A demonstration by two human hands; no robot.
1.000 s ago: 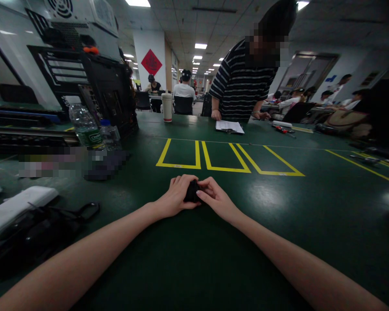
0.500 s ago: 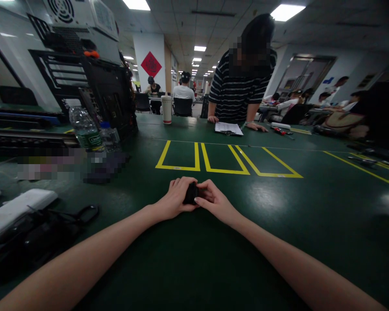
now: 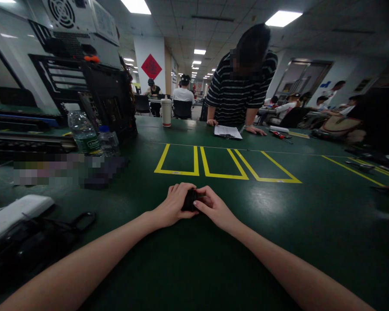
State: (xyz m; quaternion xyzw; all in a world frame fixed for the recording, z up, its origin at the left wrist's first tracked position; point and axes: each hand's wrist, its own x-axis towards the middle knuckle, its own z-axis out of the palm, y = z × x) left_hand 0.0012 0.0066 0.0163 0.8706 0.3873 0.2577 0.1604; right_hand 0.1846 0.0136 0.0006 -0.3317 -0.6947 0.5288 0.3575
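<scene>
Sitting within left hand (image 3: 172, 205): black object (image 3: 189, 200)

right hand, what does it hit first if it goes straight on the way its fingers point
The right hand would most likely meet the black object first: its fingertips appear to be touching it. Behind that comes the left hand, which holds it, though exact depth is unclear.
</scene>
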